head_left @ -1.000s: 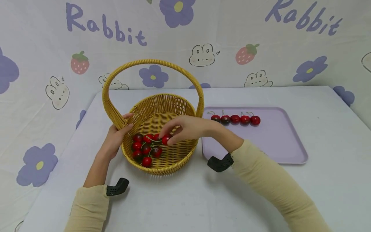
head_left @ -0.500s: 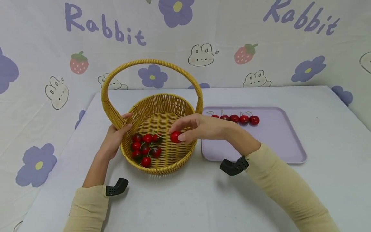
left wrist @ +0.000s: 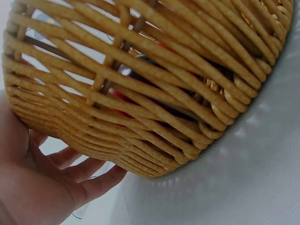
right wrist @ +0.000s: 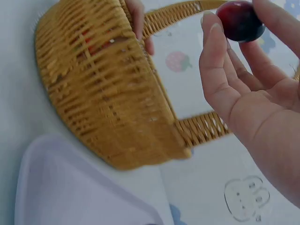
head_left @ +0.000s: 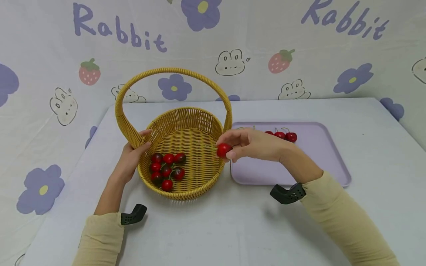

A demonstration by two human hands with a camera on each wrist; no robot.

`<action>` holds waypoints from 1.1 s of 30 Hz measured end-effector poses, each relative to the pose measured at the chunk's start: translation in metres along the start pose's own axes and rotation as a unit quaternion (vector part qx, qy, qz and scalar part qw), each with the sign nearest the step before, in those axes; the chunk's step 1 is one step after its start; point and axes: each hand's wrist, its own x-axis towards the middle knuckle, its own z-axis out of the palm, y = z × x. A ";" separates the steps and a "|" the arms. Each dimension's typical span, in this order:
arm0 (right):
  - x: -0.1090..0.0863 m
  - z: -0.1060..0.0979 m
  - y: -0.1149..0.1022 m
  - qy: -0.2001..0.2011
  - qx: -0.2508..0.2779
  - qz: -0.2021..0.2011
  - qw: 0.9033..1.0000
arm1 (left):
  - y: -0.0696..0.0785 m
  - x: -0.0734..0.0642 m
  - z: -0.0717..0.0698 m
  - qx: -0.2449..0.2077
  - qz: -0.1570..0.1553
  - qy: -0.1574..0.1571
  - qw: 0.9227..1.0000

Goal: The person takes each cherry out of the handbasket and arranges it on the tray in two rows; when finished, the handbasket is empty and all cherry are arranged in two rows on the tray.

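Note:
My left hand grips the left side of a yellow wicker basket at the foot of its tall arched handle. In the left wrist view its fingers curl under the woven wall. My right hand pinches one red cherry between thumb and fingers, raised over the basket's right rim. The right wrist view shows that cherry dark on its underside. Several more cherries, some with green stems, lie together in the basket's left part.
A lilac tray lies right of the basket. Along its back edge is a row of cherries, partly hidden behind my right hand. The white table meets a printed cloth backdrop behind.
My right hand has lifted the cherry from the pile in the basket and carried it right to the rim. The left hand keeps its place on the basket.

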 end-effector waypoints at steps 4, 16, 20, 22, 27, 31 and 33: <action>-0.011 -0.008 0.004 0.014 0.011 -0.010 1.000 | 0.000 0.000 0.000 -0.001 0.002 0.000 1.000; -0.040 -0.031 0.019 0.043 0.120 -0.101 0.987 | -0.001 0.001 0.000 -0.003 0.001 0.000 1.000; -0.048 -0.038 0.022 0.090 0.108 -0.094 0.986 | -0.001 0.001 0.000 -0.003 0.001 0.000 1.000; -0.052 -0.041 0.023 0.123 0.118 -0.083 0.982 | -0.001 0.001 0.000 -0.003 0.001 0.000 1.000; -0.063 -0.052 0.028 0.191 0.181 -0.077 0.962 | -0.001 0.000 0.000 -0.003 0.001 -0.001 1.000; -0.070 -0.064 0.036 0.220 0.195 -0.095 0.951 | -0.001 0.000 0.000 -0.003 0.003 -0.001 1.000; -0.074 -0.070 0.039 0.240 0.188 -0.097 0.948 | 0.000 0.000 0.001 -0.003 0.005 -0.001 1.000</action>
